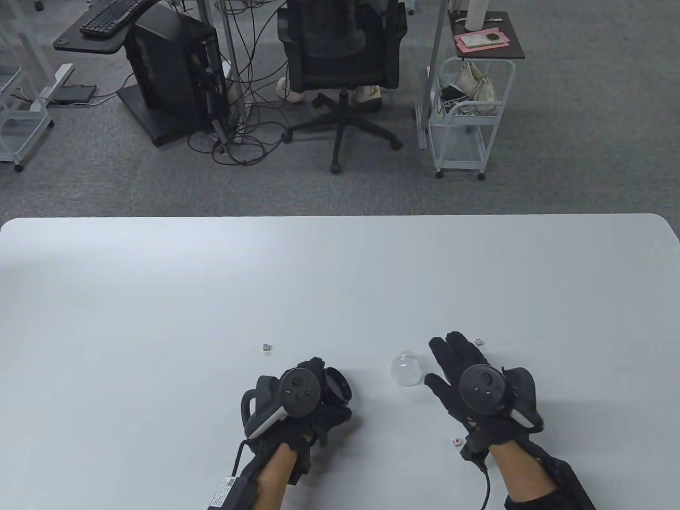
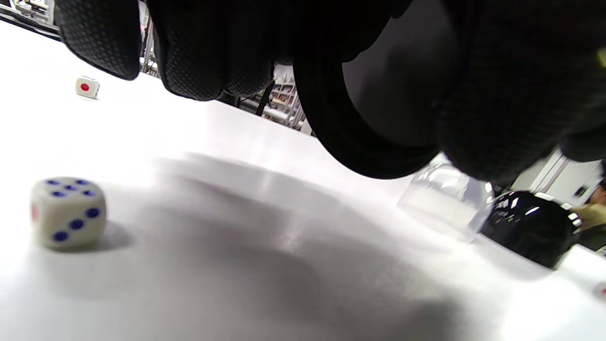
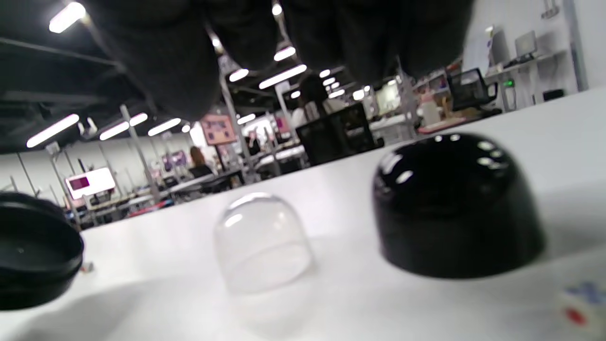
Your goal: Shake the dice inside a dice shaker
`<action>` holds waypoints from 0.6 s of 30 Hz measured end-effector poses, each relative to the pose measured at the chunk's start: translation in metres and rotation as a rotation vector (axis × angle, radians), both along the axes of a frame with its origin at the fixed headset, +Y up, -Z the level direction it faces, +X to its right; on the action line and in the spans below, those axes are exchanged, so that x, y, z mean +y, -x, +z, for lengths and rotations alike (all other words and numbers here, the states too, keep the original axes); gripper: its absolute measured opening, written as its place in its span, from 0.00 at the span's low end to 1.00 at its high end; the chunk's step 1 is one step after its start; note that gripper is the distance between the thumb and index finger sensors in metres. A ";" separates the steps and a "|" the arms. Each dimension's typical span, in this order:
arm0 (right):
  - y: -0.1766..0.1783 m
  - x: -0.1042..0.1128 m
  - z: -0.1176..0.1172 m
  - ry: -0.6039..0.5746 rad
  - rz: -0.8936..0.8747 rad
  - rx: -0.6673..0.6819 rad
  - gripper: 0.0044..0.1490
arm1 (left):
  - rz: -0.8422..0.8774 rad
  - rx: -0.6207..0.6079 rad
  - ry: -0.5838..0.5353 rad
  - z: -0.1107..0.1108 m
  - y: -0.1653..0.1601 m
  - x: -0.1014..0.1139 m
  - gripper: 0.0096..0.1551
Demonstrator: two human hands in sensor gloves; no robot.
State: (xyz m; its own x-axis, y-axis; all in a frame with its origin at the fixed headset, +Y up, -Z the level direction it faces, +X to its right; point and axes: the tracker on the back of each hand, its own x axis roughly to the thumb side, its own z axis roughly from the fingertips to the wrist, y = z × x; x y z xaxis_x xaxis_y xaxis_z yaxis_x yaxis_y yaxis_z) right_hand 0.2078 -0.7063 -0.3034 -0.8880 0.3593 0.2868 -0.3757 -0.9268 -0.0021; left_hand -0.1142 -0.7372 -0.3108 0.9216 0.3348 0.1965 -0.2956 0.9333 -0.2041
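Low in the table view, left of centre, the left hand (image 1: 297, 409) grips a black round shaker base (image 1: 337, 386), held tilted above the white table (image 1: 212, 297). Right of it, the right hand (image 1: 467, 382) hovers with its fingers spread apart, holding nothing. A clear dome (image 1: 407, 370) stands just left of that hand; in the right wrist view a black dome cup (image 3: 454, 203) sits beside it. Three dice lie apart: one (image 1: 266, 348) up-left of the left hand, one (image 1: 478, 341) by the right fingertips, one (image 1: 456, 441) near the right wrist.
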 end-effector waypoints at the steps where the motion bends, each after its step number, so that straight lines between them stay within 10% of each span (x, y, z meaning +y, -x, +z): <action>1: -0.005 0.000 0.000 0.009 -0.003 -0.015 0.41 | -0.006 0.009 0.015 -0.003 -0.002 0.001 0.65; 18: -0.012 -0.002 0.007 -0.009 -0.058 -0.014 0.38 | 0.016 0.208 0.104 -0.039 -0.031 -0.022 0.64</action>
